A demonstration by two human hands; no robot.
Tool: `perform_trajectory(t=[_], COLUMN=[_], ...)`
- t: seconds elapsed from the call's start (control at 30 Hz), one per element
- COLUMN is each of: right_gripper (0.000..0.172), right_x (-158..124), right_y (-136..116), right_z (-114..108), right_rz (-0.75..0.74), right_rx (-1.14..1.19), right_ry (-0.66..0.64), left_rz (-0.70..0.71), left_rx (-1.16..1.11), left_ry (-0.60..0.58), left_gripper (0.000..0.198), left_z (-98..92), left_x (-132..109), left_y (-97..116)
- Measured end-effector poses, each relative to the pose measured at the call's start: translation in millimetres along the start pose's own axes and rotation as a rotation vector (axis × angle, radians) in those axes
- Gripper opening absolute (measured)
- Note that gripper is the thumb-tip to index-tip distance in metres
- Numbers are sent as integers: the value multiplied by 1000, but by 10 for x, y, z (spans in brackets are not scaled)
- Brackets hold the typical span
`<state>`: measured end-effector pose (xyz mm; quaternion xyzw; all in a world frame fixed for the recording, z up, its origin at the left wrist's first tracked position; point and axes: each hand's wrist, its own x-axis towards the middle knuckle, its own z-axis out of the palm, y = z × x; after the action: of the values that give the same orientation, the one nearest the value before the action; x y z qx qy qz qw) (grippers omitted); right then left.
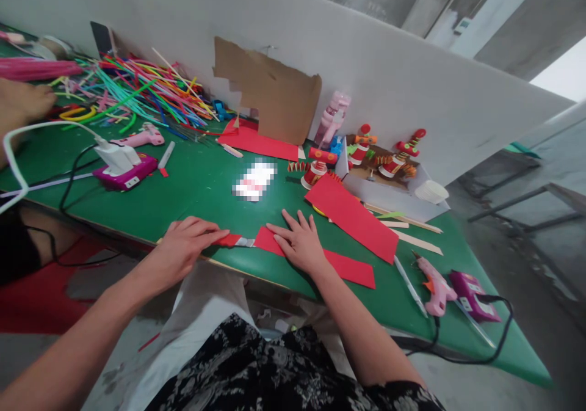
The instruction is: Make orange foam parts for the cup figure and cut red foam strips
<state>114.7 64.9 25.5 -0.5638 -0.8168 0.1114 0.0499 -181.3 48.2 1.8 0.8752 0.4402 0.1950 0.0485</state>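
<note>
At the table's near edge, my left hand point(188, 243) is closed on the end of a red-handled cutter point(229, 240). The cutter's grey metal part lies against the left end of a long red paper strip point(350, 267). My right hand point(300, 243) rests on that strip with its fingers spread, holding it flat against the green table. Up and to the right of my right hand lies a wider red paper piece point(354, 217). Part of the long strip is hidden under my right hand.
Colourful pipe cleaners point(151, 90) are heaped at the back left, near another person's hand point(27, 101). A cardboard sheet point(274, 93) leans at the back. Paper figures stand in and beside a box point(389, 194). A pink glue gun point(437, 286) and purple power block point(473, 295) lie right.
</note>
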Motion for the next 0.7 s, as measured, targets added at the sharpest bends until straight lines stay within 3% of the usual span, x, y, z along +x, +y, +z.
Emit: perform_trajectory(t=[0.7], right_gripper=[38], right_x=[10], right_y=[12], right_z=[27], right_rz=[-16], right_rx=[13], right_ry=[9], left_rz=[53], left_rx=[14], left_ry=[16], left_gripper=[69], left_z=[23], left_x=[37], left_y=[91])
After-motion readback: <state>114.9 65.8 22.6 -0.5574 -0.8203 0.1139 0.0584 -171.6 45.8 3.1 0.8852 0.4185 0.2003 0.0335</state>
